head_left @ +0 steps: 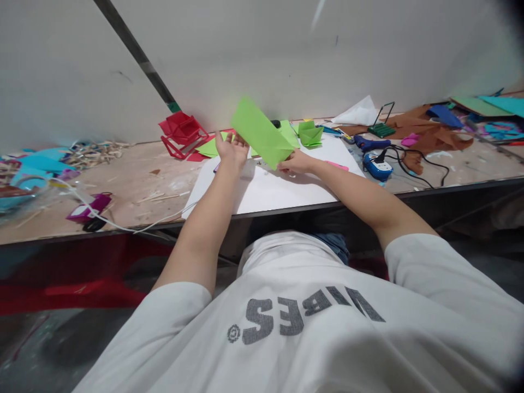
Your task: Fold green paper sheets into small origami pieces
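Observation:
A folded strip of bright green paper [258, 132] is held up above a white sheet [282, 188] lying on the worktable. My left hand [231, 149] supports the paper's left lower edge with the fingers behind it and the thumb raised. My right hand [297, 162] pinches the paper's lower right corner. A small folded green paper shape [310, 134] sits just behind the white sheet, with more green paper pieces [212, 147] lying flat to the left.
A red folded paper model [182, 134] stands at the back left. A blue glue gun [377, 165] with a black cord lies right of the sheet. Brown, blue and teal scraps [434, 131] crowd the right end; wooden sticks [96, 153], a purple piece [89, 207] and a white cable are left.

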Demonstrator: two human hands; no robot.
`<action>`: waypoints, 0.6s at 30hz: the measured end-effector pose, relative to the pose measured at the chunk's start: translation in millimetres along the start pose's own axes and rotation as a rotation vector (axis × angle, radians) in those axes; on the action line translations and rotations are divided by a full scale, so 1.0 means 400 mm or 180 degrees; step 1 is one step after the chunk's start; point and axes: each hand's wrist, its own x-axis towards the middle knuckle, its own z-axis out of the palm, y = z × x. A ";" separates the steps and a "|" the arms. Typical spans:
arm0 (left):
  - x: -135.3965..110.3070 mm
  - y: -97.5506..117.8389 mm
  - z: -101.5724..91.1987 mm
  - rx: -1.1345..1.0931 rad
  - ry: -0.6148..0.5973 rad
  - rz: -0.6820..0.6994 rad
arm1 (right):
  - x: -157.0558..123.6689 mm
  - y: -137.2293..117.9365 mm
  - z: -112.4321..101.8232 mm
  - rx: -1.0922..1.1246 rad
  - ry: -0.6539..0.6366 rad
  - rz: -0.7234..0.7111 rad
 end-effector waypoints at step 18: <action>-0.061 -0.127 0.022 0.1585 -0.0414 0.0375 | 0.064 0.037 -0.021 0.0528 0.0631 -0.0402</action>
